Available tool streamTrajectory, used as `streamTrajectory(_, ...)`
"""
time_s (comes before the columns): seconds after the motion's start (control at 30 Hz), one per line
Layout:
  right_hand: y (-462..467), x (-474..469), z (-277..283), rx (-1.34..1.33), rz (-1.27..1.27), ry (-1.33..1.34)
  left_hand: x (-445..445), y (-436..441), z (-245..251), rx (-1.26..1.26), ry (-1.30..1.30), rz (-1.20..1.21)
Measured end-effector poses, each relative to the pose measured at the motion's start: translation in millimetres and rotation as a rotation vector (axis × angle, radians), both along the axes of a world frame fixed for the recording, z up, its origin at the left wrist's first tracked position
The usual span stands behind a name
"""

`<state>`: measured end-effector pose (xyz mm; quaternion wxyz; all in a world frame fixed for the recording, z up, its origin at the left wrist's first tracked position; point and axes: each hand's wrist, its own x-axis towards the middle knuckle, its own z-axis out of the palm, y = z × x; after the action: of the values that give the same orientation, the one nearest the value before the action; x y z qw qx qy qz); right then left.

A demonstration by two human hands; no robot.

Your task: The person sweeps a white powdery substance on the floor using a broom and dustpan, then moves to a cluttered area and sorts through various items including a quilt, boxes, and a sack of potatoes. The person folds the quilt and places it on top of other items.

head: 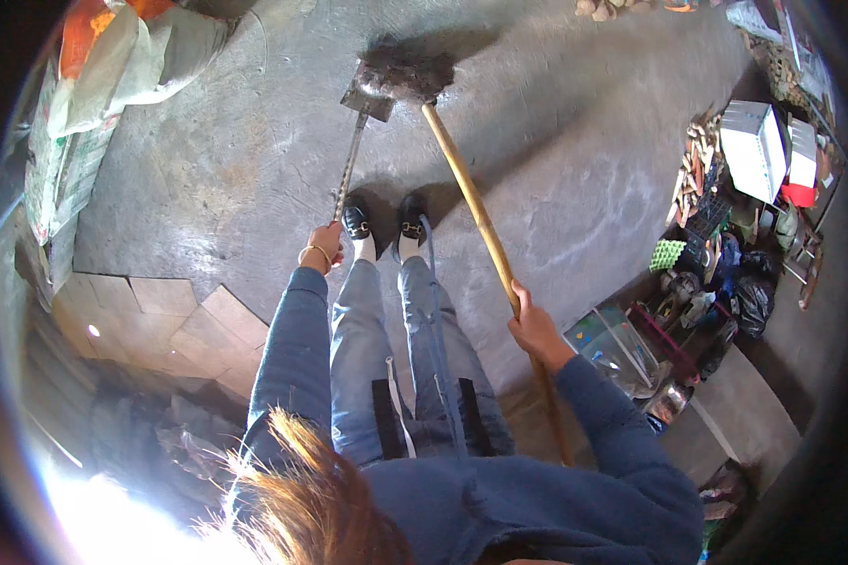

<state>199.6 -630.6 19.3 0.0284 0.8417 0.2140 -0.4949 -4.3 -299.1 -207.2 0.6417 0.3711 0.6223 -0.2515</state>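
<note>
My left hand (327,246) is closed around the thin, twisted metal handle (350,166) of a small flat shovel. Its square metal blade (369,102) rests low at the floor, in front of my shoes. My right hand (536,326) grips a long wooden pole (472,194), which slants forward and to the left. At the pole's far end is a dark, fuzzy mass (408,74) that overlaps the shovel blade. Whether this is a brush head, swept dirt or both, I cannot tell.
Grey concrete floor (205,191) surrounds my black shoes (357,217). Flat cardboard pieces (162,304) lie at left, below stacked sacks (78,169). To the right are a white box (752,152), stacked sticks (694,166), black bags (752,304) and a clear plastic container (618,346).
</note>
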Motion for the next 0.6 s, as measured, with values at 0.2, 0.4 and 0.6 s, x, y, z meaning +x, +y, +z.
streamTrajectory(0.2, -13, -1, 26, 0.149, -0.072, -0.085, -35, -6, -34, 0.512, -0.066, -0.524)
streamTrajectory(0.4, -1, 19, 13, 0.308, -0.12, -0.206, -53, 7, -22, 0.405, -0.063, -0.503)
streamTrajectory(0.6, 32, 63, -21, 0.23, -0.197, -0.232, -102, 36, -9, 0.458, -0.061, -0.622)
